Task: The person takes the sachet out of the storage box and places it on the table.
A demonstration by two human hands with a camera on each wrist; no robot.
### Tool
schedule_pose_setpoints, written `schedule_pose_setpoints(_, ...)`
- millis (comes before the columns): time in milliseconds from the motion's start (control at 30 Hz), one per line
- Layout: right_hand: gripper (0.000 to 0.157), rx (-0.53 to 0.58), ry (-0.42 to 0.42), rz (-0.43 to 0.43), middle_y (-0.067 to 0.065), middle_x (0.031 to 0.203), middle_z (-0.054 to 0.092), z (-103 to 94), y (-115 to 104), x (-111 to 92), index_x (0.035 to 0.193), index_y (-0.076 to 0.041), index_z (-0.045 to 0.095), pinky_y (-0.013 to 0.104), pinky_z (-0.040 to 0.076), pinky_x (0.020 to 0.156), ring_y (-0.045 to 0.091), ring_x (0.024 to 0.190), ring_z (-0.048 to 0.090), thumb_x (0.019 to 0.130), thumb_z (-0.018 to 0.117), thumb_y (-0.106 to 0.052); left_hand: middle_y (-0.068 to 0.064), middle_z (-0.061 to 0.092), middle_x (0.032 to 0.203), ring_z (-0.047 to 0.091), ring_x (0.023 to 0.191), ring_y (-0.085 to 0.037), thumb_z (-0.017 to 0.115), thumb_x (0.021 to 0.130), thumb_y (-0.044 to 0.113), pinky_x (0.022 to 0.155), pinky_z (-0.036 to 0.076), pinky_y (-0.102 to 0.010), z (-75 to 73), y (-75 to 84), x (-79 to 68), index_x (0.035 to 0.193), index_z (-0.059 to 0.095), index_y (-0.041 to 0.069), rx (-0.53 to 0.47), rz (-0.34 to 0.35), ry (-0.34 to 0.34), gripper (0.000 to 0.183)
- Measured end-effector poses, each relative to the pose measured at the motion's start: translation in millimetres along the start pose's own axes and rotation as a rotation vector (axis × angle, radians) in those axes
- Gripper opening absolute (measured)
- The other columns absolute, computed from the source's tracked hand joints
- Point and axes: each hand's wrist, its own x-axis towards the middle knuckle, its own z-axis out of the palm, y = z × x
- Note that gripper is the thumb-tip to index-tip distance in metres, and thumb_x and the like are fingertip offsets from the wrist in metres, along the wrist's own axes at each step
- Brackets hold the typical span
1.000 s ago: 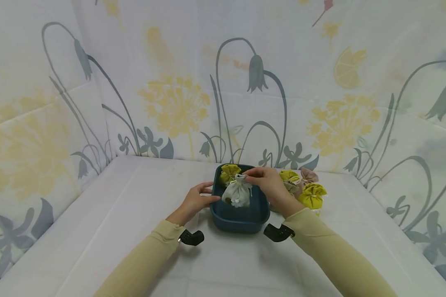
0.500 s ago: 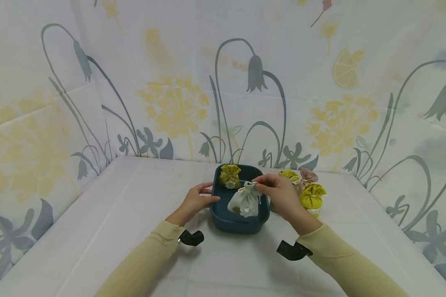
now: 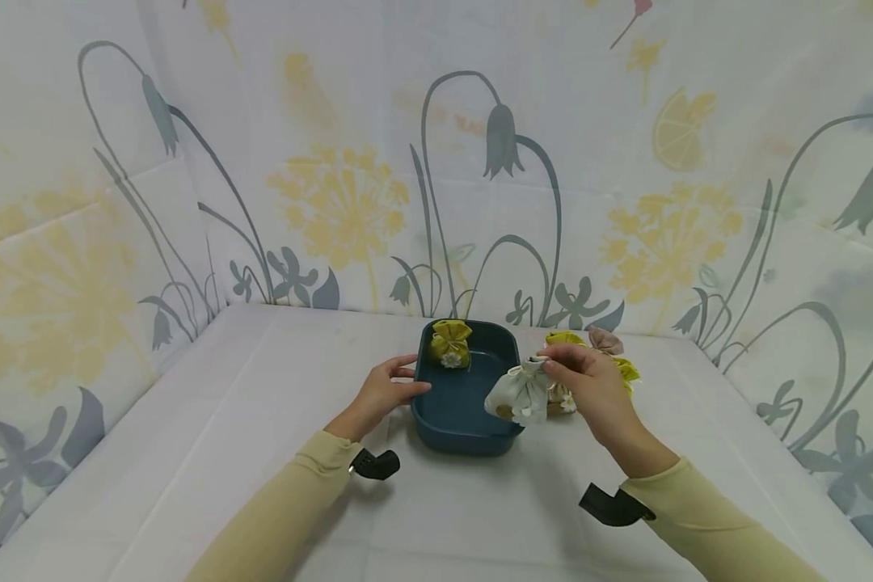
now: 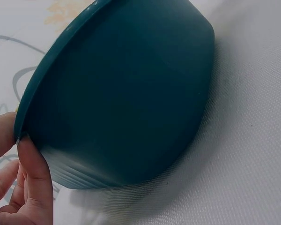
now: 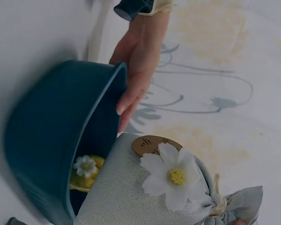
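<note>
A pale grey-white drawstring pouch (image 3: 518, 398) with a white cloth flower and a brown oval tag hangs from my right hand (image 3: 602, 396), whose fingertips pinch its gathered neck. It overlaps the right rim of a deep blue rectangular bin (image 3: 461, 443). My left hand (image 3: 387, 396) grips the left rim of that bin, the rim lying between thumb and fingers in the left wrist view. Inside, at the back left, sits a yellow-green pouch (image 3: 449, 347) with a small white flower. The right wrist view shows the grey-white pouch close up, its flower (image 5: 171, 177) facing the camera.
Right of the bin stands a group of pouches, partly hidden by my right hand: a yellow one (image 3: 563, 339), a pink one (image 3: 605, 341) and another yellow one (image 3: 629, 373) among them. White tablecloth (image 3: 298, 347) lies beneath, with a flower-patterned cloth (image 3: 349, 210) behind.
My right hand has carried the grey-white pouch rightward, from over the middle of the bin to its right rim. The yellow-green pouch in the bin now shows fully. The left hand stays put.
</note>
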Motion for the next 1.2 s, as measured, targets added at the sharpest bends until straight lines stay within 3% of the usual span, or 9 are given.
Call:
schedule_pose_setpoints(267,0.023,-0.085,0.060,0.002,-0.002,0.089,0.060,-21.4,14,-6,0.108,0.011,0.060,0.017,0.048,0.068,0.005,0.080,0.052,0.091,0.059,-0.004,-0.016,0.053,0.120,0.061,0.094,-0.022,0.074,0.080,0.011,0.074,0.053,-0.033,0.0,0.3,-0.2,0.135,0.049,0.011,0.000,-0.015,0.007,0.062)
schedule_pose_setpoints(600,0.030,-0.124,0.053,0.011,-0.019,0.088,0.059,-49.5,34,-9,0.112,0.012,0.058,0.016,0.047,0.070,-0.001,0.083,0.052,0.092,0.059,-0.010,-0.019,0.052,0.122,0.060,0.096,-0.024,0.074,0.080,0.011,0.075,0.053,-0.033,-0.2,0.5,0.3,0.136,0.048,0.009,0.000,-0.010,0.000,0.062)
schedule_pose_setpoints(933,0.031,-0.261,0.091,0.084,-0.005,0.092,0.062,-72.2,60,-12,0.112,0.010,0.059,0.013,0.045,0.070,-0.003,0.081,0.051,0.093,0.059,-0.014,-0.019,0.050,0.124,0.059,0.099,-0.024,0.074,0.081,0.012,0.077,0.053,-0.034,0.2,0.7,-0.2,0.137,0.047,0.009,0.014,-0.018,0.001,0.062)
schedule_pose_setpoints(1200,0.039,-0.324,0.084,0.175,-0.005,0.097,0.062,-89.7,77,-9,0.117,0.008,0.059,0.030,0.045,0.078,-0.005,0.082,0.049,0.094,0.057,-0.024,-0.020,0.051,0.123,0.058,0.100,-0.025,0.074,0.080,0.012,0.076,0.053,-0.034,-1.0,1.1,0.7,0.136,0.048,0.009,0.013,-0.017,-0.001,0.062)
